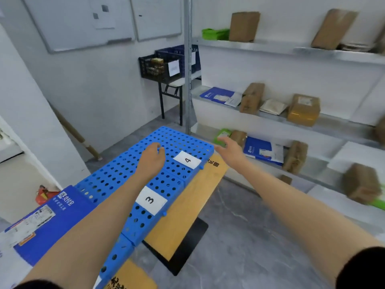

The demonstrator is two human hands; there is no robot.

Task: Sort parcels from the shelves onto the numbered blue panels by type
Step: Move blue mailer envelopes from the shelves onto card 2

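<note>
- Blue perforated panels lie in a row on a wooden table. Two of them carry white labels, 3 and 4.
- A blue envelope lies flat on the near-left panel, printed side up.
- The left hand hangs over the panel beside label 4, fingers loosely curled and holding nothing.
- The right hand reaches past the table's far corner toward the lower shelf. Its fingers are spread and empty, just short of a green parcel at the shelf's left end.
- Also on that shelf are a second blue envelope and several brown boxes.
- The middle shelf holds a third blue envelope, a white pouch and more brown boxes, one a taped box.
- The top shelf holds a green bundle and upright brown parcels.
- A black crate sits on a small stand by the far wall.
</note>
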